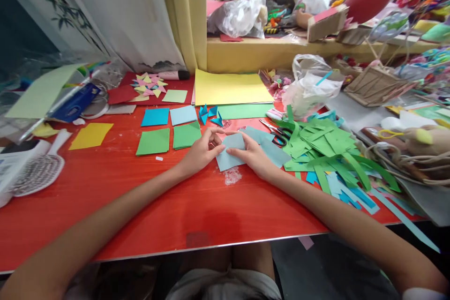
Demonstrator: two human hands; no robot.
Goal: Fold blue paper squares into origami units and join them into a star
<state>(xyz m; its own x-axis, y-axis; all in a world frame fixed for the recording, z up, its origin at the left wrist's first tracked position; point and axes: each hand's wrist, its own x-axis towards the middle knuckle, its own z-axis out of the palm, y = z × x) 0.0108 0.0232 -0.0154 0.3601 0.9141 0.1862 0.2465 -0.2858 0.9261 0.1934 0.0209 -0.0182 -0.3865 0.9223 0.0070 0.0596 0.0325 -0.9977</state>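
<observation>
Between my two hands is a light blue square of paper (230,160), raised a little over the red table. My left hand (203,150) pinches its left edge with thumb and fingers. On the right side, my right hand (255,154) grips the same sheet, thumb on top and fingers behind. More light blue paper pieces (276,152) lie under and beside my right hand. Just beyond my left hand sit several small folded blue paper shapes (211,113). Scissors with black handles (279,133) rest beside the loose blue pieces.
Square stacks of green paper (153,141), blue paper (155,116) and pale blue paper (183,115) lie left of my hands. Yellow sheets (232,86) are at the back. Green paper strips (323,140) pile up at right. A hairbrush (42,171) and yellow paper (91,136) lie left.
</observation>
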